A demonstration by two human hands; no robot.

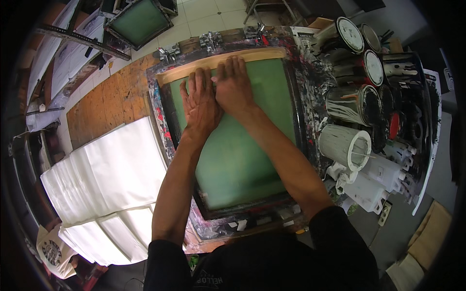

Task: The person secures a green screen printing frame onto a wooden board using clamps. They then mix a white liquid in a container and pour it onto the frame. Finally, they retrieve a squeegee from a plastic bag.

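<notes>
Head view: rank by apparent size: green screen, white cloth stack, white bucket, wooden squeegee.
Largest to smallest as seen:
1. Green screen
2. White cloth stack, close to the screen in area, and the fisheye bends it near the rim, so the top two are unsure
3. Wooden squeegee, long but thin
4. White bucket

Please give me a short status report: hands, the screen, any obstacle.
Left hand and right hand side by side, palms down on the wooden squeegee. Squeegee at far end of green screen. Screen mesh clear; paint cans off right.
</notes>
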